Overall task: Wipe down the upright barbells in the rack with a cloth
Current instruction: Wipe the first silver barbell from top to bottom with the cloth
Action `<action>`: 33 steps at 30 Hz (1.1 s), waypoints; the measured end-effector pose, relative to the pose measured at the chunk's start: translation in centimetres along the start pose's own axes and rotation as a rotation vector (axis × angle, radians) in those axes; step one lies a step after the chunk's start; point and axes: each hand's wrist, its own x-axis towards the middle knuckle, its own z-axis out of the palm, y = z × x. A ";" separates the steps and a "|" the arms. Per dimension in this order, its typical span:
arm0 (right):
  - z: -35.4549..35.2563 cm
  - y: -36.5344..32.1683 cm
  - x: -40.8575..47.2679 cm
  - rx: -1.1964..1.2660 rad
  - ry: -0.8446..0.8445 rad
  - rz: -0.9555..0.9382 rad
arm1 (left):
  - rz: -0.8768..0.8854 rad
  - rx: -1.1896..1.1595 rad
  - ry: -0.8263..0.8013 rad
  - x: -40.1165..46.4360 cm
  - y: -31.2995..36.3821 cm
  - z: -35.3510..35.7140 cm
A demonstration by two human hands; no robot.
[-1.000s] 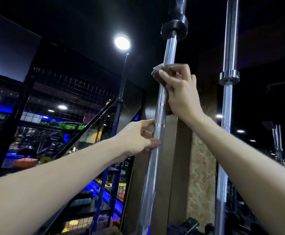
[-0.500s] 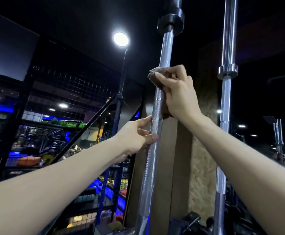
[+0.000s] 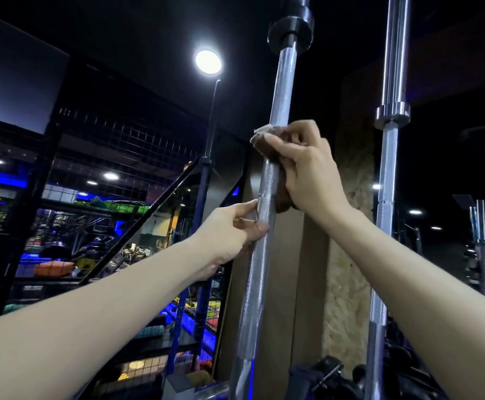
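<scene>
Dim gym. Barbell (image 3: pixel 267 197): heavy, stiff, knurled (grippy); left hand (image 3: pixel 232 226) grips it at 7 o'clock of right hand (image 3: pixel 302 166), which clamps soft cloth (image 3: pixel 260 134) round it.

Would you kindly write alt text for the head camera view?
The right hand grips a brown cloth around an upright barbell, while the left hand holds the shaft just below. A second barbell stands to the right in a dim gym.

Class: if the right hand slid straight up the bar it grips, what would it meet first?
The right hand, holding the cloth on the barbell, would probably first meet the dark collar above; the shaft between looks bare.
</scene>
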 end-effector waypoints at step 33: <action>0.2 -1.9 -4.2 -0.012 0.029 0.056 | 0.002 0.182 -0.046 -1.9 -0.2 0.4</action>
